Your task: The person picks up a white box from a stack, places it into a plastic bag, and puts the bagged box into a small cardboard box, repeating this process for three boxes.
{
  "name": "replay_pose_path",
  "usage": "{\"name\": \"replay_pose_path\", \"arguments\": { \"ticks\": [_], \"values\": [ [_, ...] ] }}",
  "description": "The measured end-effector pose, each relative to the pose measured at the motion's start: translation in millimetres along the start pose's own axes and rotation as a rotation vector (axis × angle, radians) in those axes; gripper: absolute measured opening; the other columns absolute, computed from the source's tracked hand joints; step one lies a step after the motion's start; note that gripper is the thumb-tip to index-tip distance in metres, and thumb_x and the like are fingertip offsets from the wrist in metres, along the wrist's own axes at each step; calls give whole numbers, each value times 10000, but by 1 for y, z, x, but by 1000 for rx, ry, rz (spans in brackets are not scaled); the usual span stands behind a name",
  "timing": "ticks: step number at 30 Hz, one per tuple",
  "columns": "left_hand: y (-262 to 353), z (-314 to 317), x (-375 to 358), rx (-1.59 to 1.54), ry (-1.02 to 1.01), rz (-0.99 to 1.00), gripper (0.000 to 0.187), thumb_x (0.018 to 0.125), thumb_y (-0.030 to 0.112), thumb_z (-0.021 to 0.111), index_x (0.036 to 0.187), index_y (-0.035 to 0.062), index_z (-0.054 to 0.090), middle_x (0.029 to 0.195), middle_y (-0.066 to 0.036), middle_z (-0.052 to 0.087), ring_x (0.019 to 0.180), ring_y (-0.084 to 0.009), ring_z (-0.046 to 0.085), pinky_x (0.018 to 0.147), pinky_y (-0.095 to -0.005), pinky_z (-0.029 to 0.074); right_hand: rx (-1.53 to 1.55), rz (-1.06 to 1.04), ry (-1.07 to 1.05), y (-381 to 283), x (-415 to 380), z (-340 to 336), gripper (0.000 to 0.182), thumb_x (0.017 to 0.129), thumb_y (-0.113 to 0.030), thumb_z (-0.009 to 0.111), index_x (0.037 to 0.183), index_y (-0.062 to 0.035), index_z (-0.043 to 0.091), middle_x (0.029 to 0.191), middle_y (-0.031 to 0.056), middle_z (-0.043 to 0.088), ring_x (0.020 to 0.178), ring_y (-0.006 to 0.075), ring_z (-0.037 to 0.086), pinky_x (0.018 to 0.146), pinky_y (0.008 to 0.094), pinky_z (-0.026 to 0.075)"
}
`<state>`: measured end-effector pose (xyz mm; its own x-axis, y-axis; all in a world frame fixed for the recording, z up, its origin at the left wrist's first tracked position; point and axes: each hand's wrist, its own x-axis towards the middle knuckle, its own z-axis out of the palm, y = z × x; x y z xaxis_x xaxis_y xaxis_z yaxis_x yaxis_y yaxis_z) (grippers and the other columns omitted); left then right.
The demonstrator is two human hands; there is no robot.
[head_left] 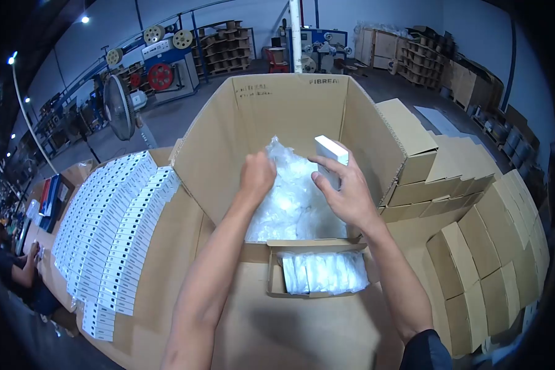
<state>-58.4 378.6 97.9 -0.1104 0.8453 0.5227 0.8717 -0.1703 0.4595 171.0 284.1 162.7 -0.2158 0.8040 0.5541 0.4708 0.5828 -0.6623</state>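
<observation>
My right hand (346,188) grips a small white box (331,150) between thumb and fingers, above the right side of a heap of clear plastic bags (293,203). The heap lies inside a large open cardboard carton (283,114). My left hand (257,177) is closed at the heap's left edge, apparently on a clear plastic bag; its fingertips are hidden. Below both hands stands a smaller open cardboard box (276,287), holding a row of white boxes wrapped in plastic (325,273).
Rows of white labelled boxes (108,228) stand on the left of the cardboard-covered table (246,333). Cardboard boxes (481,271) are stacked on the right. A fan (118,108) stands behind on the left. Another person (21,271) sits at the far left.
</observation>
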Motion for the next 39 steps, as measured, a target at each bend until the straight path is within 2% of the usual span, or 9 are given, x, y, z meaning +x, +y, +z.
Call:
{"name": "replay_pose_path", "arguments": {
  "ticks": [9, 12, 13, 17, 22, 26, 27, 34, 39],
  "values": [
    [56, -108, -128, -1143, -62, -241, 336, 1116, 240, 483, 1183, -26, 676, 1040, -60, 730, 936, -112, 664, 812, -304, 524, 242, 170, -2, -34, -30, -16, 706, 791, -470, 880, 1316, -37, 693, 1319, 214, 586, 1244, 331, 591, 1094, 427, 461],
    [81, -126, -186, -1362, -39, -285, 371, 1115, 277, 503, 1237, -39, 654, 1082, -67, 715, 958, -119, 654, 829, -283, 514, 417, 101, -212, -39, -49, -16, 722, 777, -481, 893, 1319, -45, 698, 1189, 168, 617, 1121, 266, 607, 977, 367, 502],
    [80, -132, -205, -1309, -101, -306, 384, 1116, 282, 500, 1253, -44, 648, 1089, -67, 713, 967, -121, 651, 839, -287, 515, 441, 221, -250, -47, -61, -14, 607, 800, -442, 893, 1233, -44, 740, 1002, 87, 635, 933, 156, 556, 817, 307, 472],
    [72, -152, -271, -1047, -247, -296, 434, 1117, 295, 492, 1304, -74, 623, 1123, -76, 707, 1028, -130, 638, 880, -299, 518, 567, 103, -230, -68, -125, -2, 296, 902, -320, 824, 989, -42, 767, 744, -18, 593, 730, 92, 430, 699, 276, 404],
    [98, -170, -334, -966, 56, -165, 399, 1059, 136, 583, 1392, -80, 543, 1017, -41, 684, 947, -122, 631, 900, -268, 514, 357, 222, -168, -91, -217, -6, 187, 926, -200, 794, 986, -27, 757, 961, 45, 576, 788, 115, 495, 699, 264, 411],
    [96, -168, -364, -1097, -305, -448, 435, 1000, 113, 686, 1364, -57, 519, 1214, -100, 628, 1077, -114, 599, 916, -255, 521, 473, 202, -167, -100, -272, 2, 181, 931, -176, 787, 1007, -15, 752, 1113, 98, 572, 822, 131, 542, 690, 267, 447],
    [95, -154, -372, -1197, -189, -450, 413, 944, 143, 773, 1248, -54, 575, 1105, -91, 649, 945, -71, 631, 745, -182, 517, 485, 244, -209, -100, -282, 1, 188, 931, -159, 786, 1023, -1, 745, 1151, 105, 563, 869, 141, 562, 720, 281, 475],
    [92, -134, -427, -1025, -195, -324, 254, 1018, 148, 677, 1196, -9, 586, 1038, -58, 636, 846, -90, 598, 748, -248, 512, 489, 371, -284, -105, -328, -5, 169, 948, -104, 750, 1018, 45, 714, 1338, 157, 523, 1067, 183, 595, 843, 295, 517],
    [94, -135, -436, -1002, 155, -446, 251, 1141, 228, 412, 978, 51, 482, 853, -48, 601, 789, -78, 549, 713, -256, 472, 503, 342, -258, -107, -340, -4, 154, 955, -108, 732, 983, 42, 713, 1458, 205, 482, 1186, 258, 567, 931, 339, 504]
  ]
}}
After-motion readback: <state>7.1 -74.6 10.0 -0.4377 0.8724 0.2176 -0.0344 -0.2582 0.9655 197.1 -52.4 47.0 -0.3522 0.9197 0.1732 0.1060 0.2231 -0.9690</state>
